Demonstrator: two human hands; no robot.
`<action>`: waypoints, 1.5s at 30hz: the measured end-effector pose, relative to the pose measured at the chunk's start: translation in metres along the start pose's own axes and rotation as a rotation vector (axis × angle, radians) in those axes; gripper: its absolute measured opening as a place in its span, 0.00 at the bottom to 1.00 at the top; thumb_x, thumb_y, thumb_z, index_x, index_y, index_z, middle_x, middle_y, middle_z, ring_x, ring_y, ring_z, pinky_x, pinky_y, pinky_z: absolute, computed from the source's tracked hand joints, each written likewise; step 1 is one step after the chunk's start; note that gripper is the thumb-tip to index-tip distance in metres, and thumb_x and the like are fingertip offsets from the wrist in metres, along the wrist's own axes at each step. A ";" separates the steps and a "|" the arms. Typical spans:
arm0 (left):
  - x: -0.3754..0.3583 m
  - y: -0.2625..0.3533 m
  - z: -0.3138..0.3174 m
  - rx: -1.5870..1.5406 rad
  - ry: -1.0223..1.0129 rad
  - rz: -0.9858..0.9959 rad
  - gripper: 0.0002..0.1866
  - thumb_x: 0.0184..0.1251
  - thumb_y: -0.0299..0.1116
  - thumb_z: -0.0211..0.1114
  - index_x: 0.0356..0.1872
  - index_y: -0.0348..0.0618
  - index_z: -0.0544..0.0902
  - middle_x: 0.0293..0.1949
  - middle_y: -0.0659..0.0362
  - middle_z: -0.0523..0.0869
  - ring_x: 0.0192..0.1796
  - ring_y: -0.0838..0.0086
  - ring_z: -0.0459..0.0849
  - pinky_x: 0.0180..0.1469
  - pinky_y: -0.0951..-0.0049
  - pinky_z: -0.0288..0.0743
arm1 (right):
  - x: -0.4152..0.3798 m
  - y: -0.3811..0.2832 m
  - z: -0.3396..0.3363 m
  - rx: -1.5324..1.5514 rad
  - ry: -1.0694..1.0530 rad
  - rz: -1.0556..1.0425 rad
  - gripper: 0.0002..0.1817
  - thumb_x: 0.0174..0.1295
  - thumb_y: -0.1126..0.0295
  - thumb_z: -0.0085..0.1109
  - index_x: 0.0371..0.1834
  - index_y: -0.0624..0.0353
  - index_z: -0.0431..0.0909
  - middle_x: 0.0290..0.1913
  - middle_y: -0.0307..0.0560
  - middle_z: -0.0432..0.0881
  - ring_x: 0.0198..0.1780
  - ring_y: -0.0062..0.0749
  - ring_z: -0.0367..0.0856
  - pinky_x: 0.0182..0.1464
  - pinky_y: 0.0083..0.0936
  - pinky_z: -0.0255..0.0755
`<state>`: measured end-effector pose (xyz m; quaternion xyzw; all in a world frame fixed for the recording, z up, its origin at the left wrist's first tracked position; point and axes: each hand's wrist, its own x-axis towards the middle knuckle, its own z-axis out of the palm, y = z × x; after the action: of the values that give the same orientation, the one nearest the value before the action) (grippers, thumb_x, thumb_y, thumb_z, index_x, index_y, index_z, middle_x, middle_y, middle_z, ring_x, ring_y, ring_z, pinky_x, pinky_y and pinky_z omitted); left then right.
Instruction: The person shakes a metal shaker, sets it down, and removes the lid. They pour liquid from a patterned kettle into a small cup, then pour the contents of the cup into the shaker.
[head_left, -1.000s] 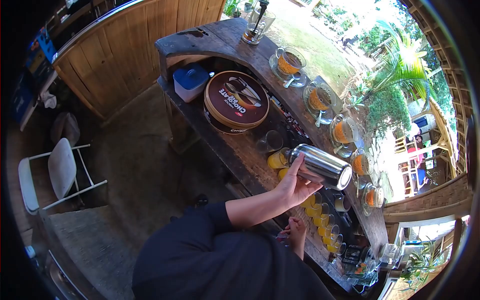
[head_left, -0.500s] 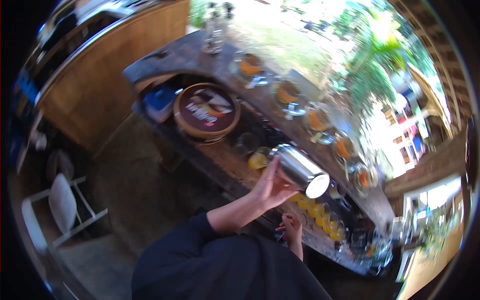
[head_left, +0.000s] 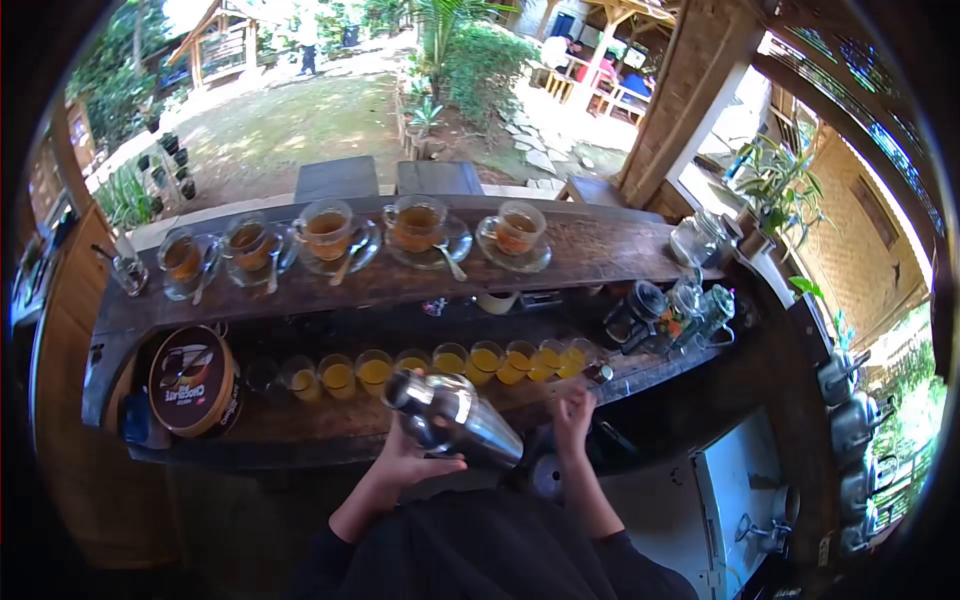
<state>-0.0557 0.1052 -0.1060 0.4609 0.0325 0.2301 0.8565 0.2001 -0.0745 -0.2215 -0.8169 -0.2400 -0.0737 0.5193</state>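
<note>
My left hand [head_left: 405, 462] grips a shiny metal cocktail shaker [head_left: 465, 415] from below and the side. The shaker lies tilted nearly sideways above the front edge of the lower counter. To its right, my right hand [head_left: 573, 420] is raised with its fingers curled in; whether anything is between them is hidden. Just beyond both hands, several small glasses of yellow-orange drink [head_left: 374, 372] stand in a row on the lower counter [head_left: 300, 430]. A small dark, reddish-topped object [head_left: 598, 372] sits close to my right fingertips.
On the raised wooden ledge [head_left: 610, 240], several glass cups of amber drink [head_left: 325, 230] stand on saucers with spoons. A round chocolate-labelled tin [head_left: 190, 385] is at left. Glass jugs [head_left: 715, 312] and a French press [head_left: 640, 310] stand at right. Metal kettles [head_left: 855, 425] line the far right.
The view has swung round to face the counter squarely. The shaker, still in my left hand, now points its other way, low over the counter's front edge. My right hand has risen beside it.
</note>
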 end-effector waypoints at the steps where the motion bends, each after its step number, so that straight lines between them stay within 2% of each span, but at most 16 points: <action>1: 0.007 -0.011 0.012 0.094 -0.028 0.039 0.58 0.40 0.16 0.73 0.69 0.53 0.40 0.61 0.55 0.61 0.62 0.66 0.66 0.58 0.64 0.69 | 0.013 0.008 -0.012 -0.048 0.046 0.012 0.20 0.48 0.77 0.58 0.47 0.60 0.68 0.45 0.52 0.65 0.47 0.40 0.67 0.50 0.32 0.64; 4: 0.040 -0.042 0.044 0.350 -0.191 0.246 0.53 0.42 0.21 0.74 0.67 0.49 0.47 0.61 0.53 0.63 0.63 0.68 0.65 0.60 0.66 0.66 | 0.046 0.033 -0.034 -0.207 0.104 -0.062 0.23 0.49 0.74 0.59 0.51 0.58 0.67 0.51 0.55 0.64 0.50 0.47 0.66 0.54 0.34 0.61; 6: 0.060 -0.068 0.066 0.359 -0.202 0.226 0.52 0.42 0.22 0.75 0.67 0.48 0.48 0.60 0.53 0.64 0.63 0.68 0.65 0.61 0.66 0.65 | 0.067 0.043 -0.043 -0.463 0.139 -0.220 0.20 0.49 0.71 0.62 0.47 0.57 0.71 0.49 0.54 0.68 0.50 0.48 0.69 0.54 0.37 0.62; 7: 0.068 -0.082 0.077 0.367 -0.216 0.199 0.52 0.42 0.23 0.75 0.67 0.48 0.48 0.60 0.53 0.64 0.63 0.69 0.65 0.61 0.67 0.64 | 0.075 0.055 -0.047 -0.461 0.138 -0.217 0.20 0.49 0.71 0.62 0.47 0.57 0.71 0.49 0.54 0.68 0.50 0.48 0.69 0.54 0.37 0.62; 9: 0.085 -0.107 0.098 0.346 -0.186 0.185 0.51 0.42 0.26 0.76 0.66 0.46 0.50 0.58 0.53 0.67 0.63 0.69 0.66 0.62 0.67 0.63 | 0.089 0.078 -0.052 -0.334 -0.119 -0.106 0.25 0.49 0.69 0.62 0.53 0.54 0.69 0.55 0.61 0.65 0.57 0.58 0.62 0.59 0.40 0.59; 13: 0.113 -0.134 0.137 0.438 -0.140 0.179 0.50 0.41 0.27 0.76 0.65 0.43 0.53 0.57 0.53 0.68 0.62 0.69 0.68 0.62 0.68 0.62 | 0.107 0.085 -0.072 -0.158 -0.229 -0.195 0.18 0.49 0.71 0.62 0.47 0.53 0.75 0.44 0.58 0.75 0.49 0.54 0.71 0.53 0.40 0.65; 14: 0.120 -0.144 0.140 0.491 -0.147 0.164 0.50 0.41 0.28 0.77 0.65 0.43 0.52 0.58 0.53 0.67 0.62 0.68 0.67 0.63 0.67 0.62 | 0.111 0.079 -0.080 -0.084 -0.218 -0.175 0.16 0.51 0.71 0.63 0.45 0.57 0.76 0.39 0.51 0.79 0.43 0.43 0.78 0.45 0.32 0.71; 15: 0.127 -0.153 0.146 0.545 -0.154 0.151 0.51 0.41 0.28 0.77 0.65 0.43 0.51 0.59 0.53 0.66 0.63 0.67 0.66 0.63 0.67 0.62 | 0.116 0.068 -0.090 -0.078 -0.227 -0.186 0.16 0.51 0.71 0.63 0.45 0.57 0.76 0.39 0.51 0.79 0.43 0.43 0.78 0.45 0.32 0.71; 18: 0.140 -0.173 0.168 0.547 -0.046 0.158 0.48 0.41 0.30 0.76 0.64 0.41 0.56 0.57 0.53 0.69 0.61 0.69 0.68 0.63 0.69 0.62 | 0.130 0.034 -0.126 0.411 -0.205 0.131 0.17 0.55 0.73 0.64 0.47 0.62 0.75 0.39 0.40 0.79 0.44 0.18 0.75 0.41 0.15 0.69; 19: 0.145 -0.180 0.173 0.552 -0.028 0.150 0.48 0.41 0.30 0.76 0.64 0.41 0.56 0.57 0.53 0.69 0.61 0.69 0.68 0.63 0.69 0.62 | 0.134 0.013 -0.142 0.615 -0.246 0.153 0.17 0.55 0.77 0.63 0.48 0.63 0.74 0.40 0.42 0.79 0.44 0.18 0.75 0.42 0.16 0.70; 22: 0.166 -0.196 0.187 0.642 -0.025 0.181 0.47 0.40 0.29 0.76 0.64 0.40 0.57 0.58 0.52 0.69 0.62 0.66 0.68 0.63 0.68 0.62 | 0.149 -0.014 -0.172 0.751 -0.332 0.007 0.18 0.54 0.78 0.62 0.50 0.65 0.74 0.44 0.44 0.78 0.45 0.20 0.75 0.42 0.17 0.71; 24: 0.177 -0.211 0.192 0.701 0.000 0.205 0.48 0.40 0.30 0.77 0.64 0.41 0.57 0.58 0.52 0.69 0.62 0.66 0.68 0.62 0.67 0.63 | 0.160 -0.013 -0.181 0.562 -0.432 -0.293 0.19 0.52 0.78 0.64 0.49 0.64 0.75 0.47 0.47 0.77 0.46 0.25 0.76 0.44 0.20 0.72; 28: 0.196 -0.230 0.204 0.829 0.079 0.292 0.48 0.41 0.33 0.77 0.64 0.43 0.57 0.57 0.51 0.69 0.60 0.66 0.70 0.60 0.67 0.66 | 0.178 -0.011 -0.185 0.352 -0.494 -0.493 0.21 0.49 0.76 0.66 0.49 0.61 0.77 0.48 0.52 0.76 0.48 0.37 0.78 0.48 0.26 0.73; 31: 0.213 -0.240 0.205 0.866 0.144 0.319 0.48 0.41 0.32 0.76 0.64 0.43 0.56 0.57 0.50 0.69 0.60 0.65 0.70 0.60 0.66 0.66 | 0.193 -0.005 -0.180 0.296 -0.442 -0.603 0.21 0.49 0.76 0.65 0.50 0.61 0.77 0.49 0.52 0.76 0.50 0.39 0.78 0.49 0.29 0.74; 41: 0.235 -0.247 0.218 0.961 0.223 0.357 0.50 0.41 0.30 0.75 0.65 0.39 0.52 0.57 0.47 0.66 0.59 0.61 0.70 0.58 0.67 0.67 | 0.220 -0.010 -0.182 0.198 -0.461 -0.685 0.21 0.50 0.81 0.61 0.51 0.60 0.76 0.51 0.51 0.73 0.50 0.43 0.77 0.49 0.29 0.73; 45: 0.237 -0.250 0.217 0.967 0.282 0.341 0.49 0.41 0.28 0.74 0.65 0.39 0.51 0.57 0.46 0.65 0.60 0.60 0.69 0.58 0.65 0.67 | 0.223 -0.006 -0.178 0.207 -0.635 -0.593 0.20 0.53 0.78 0.58 0.52 0.57 0.75 0.52 0.49 0.73 0.54 0.42 0.74 0.49 0.33 0.72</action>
<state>0.3052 -0.0795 -0.1457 0.7665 0.1742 0.3845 0.4841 0.4150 -0.1595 -0.0539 -0.6387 -0.6176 0.0595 0.4551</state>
